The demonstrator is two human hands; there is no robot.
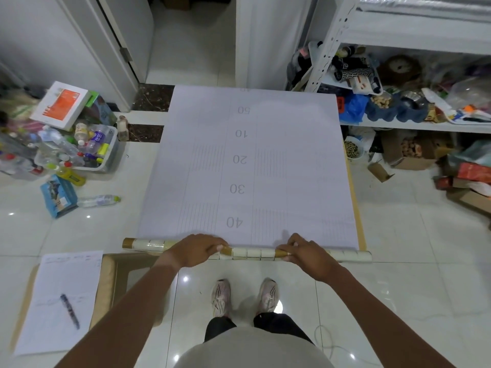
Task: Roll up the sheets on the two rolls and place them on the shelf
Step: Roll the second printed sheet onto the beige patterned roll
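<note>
Your left hand (195, 251) and right hand (305, 254) each curl over the roll (247, 253), which lies crosswise on the floor tiles (398, 261) just beyond your shoes (244, 296). From it the sheet (247, 166) runs flat toward 12 o'clock, numerals inverted: 40, 30, 20, 10, 50. The shelf (414, 126) stands at 2 o'clock.

— What sort of place is this?
— A home, by the look of it, in a room used for storage: glossy white floor tiles (398, 274) and a doorway (191, 43) at the far side.
— What else shows it?
— A white metal shelf (414, 126) on the right crammed with household clutter and a stuffed toy (401, 69), and a bin of plastic bottles (87, 147) on the left.
</note>
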